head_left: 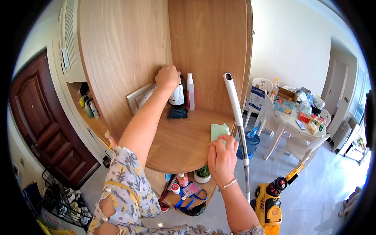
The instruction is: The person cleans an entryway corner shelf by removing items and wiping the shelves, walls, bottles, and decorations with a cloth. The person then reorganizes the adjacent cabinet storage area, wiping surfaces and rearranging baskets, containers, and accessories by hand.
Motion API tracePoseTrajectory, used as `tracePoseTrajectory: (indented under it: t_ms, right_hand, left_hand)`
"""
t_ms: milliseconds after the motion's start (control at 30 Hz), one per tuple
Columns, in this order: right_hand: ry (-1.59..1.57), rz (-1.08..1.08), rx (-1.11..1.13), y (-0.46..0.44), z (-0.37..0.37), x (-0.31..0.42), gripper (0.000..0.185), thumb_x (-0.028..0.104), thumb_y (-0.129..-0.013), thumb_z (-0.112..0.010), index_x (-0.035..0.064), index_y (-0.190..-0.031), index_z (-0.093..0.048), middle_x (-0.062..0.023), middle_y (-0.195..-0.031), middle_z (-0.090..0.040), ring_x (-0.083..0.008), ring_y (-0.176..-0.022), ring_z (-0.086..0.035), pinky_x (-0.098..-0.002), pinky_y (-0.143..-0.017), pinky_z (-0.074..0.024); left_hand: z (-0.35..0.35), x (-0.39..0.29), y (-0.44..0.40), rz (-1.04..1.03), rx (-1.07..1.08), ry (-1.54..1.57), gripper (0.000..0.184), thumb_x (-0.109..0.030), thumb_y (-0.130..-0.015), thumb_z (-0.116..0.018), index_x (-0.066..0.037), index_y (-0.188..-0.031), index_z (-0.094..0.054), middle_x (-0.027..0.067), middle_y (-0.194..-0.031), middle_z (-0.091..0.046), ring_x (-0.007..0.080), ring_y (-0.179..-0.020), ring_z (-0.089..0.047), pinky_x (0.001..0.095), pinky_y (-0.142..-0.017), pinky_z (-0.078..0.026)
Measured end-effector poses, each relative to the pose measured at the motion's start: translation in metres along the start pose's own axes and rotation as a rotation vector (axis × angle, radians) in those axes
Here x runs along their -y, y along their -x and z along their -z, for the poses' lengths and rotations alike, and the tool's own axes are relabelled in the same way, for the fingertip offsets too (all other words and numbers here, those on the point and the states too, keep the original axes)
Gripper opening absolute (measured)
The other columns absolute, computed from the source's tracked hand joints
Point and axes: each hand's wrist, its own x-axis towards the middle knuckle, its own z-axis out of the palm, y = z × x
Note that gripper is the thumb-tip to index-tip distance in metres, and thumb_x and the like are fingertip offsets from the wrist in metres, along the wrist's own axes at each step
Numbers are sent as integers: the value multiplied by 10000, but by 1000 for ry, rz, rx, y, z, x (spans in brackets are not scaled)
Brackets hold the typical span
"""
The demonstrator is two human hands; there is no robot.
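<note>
My left hand (168,77) reaches to the back corner of the wooden shelf (176,141). Its fingers are closed at the top of a dark bottle (178,96) with a white label; the cap is hidden behind the hand. Just right of that bottle stands a clear spray bottle (190,92) with a white top. A small black pouch-like item (177,113) lies in front of them. At the shelf's right edge my right hand (222,158) is closed on a pale green cloth (219,130), part of which spreads out beyond the fingers.
A wall switch panel (137,100) is left of the bottles. A white-and-metal pole (239,121) leans beside the shelf's right edge. The lower shelf holds a potted plant (202,175) and a blue lanyard (188,201). A yellow toy excavator (270,207) stands on the floor, right.
</note>
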Motion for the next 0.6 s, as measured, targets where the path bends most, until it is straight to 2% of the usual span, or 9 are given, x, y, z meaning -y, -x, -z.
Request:
tracePoseTrajectory:
  t_ms: [33,100,133,267,333,367,433,600]
  right_hand:
    - [-1,-4,2,-1,0,1,26,60,-831,-613,45,-830,-634,-129,-1052,-543,-341,-931,-497,-421,-788,-447]
    - [-4,-16,3,-1,-2,1,27,60,-831,-612,46,-828,-635,-130,-1055,-544,-343,-937,-498,-421,-794,-446]
    - [-7,-28,2,0,-2,1,29,59,-831,-610,47,-827,-636,-132,-1058,-546,-345,-943,-499,-422,-800,-446]
    - [52,14,-14,0,-2,0,30,65,-801,-631,54,-828,-639,-134,-1061,-560,-365,-940,-511,-439,-776,-470]
    - [54,17,-7,0,-1,0,39,69,-804,-632,46,-834,-643,-144,-1059,-563,-365,-944,-506,-441,-805,-455]
    - [63,32,-6,0,-3,-1,42,72,-805,-632,43,-833,-643,-148,-1058,-565,-364,-945,-504,-441,-812,-450]
    - [60,43,-14,0,-4,-1,31,59,-807,-620,40,-816,-644,-153,-1058,-569,-359,-948,-509,-438,-825,-441]
    - [67,31,34,0,-3,5,61,36,-819,-595,35,-839,-653,-167,-1046,-562,-349,-973,-513,-433,-862,-426]
  left_hand:
    - [6,-4,2,1,0,0,260,-260,-869,-660,-10,-925,-702,190,-1015,-659,372,-918,-660,473,-755,-540]
    - [22,-11,7,-140,-148,-1,245,-244,-861,-663,-1,-884,-691,187,-980,-643,372,-887,-658,474,-716,-540]
    - [36,-16,11,-182,-150,9,234,-233,-859,-660,0,-873,-683,182,-968,-640,367,-872,-659,468,-701,-540]
    - [106,-25,43,-296,-255,33,231,-229,-860,-662,-3,-902,-678,177,-991,-636,368,-807,-659,449,-671,-537]
    - [146,-8,63,-476,-412,205,260,-243,-878,-657,-3,-974,-683,136,-966,-662,286,-759,-670,398,-661,-535]
    - [172,4,80,-452,-407,179,260,-243,-878,-657,-3,-974,-683,136,-966,-662,286,-759,-670,398,-661,-535]
    - [228,32,121,-302,-8,616,267,-191,-903,-627,27,-1051,-666,31,-974,-655,124,-924,-614,260,-804,-487]
    - [300,135,183,-233,130,545,348,-310,-872,-636,20,-973,-676,50,-904,-649,125,-822,-594,245,-748,-463]
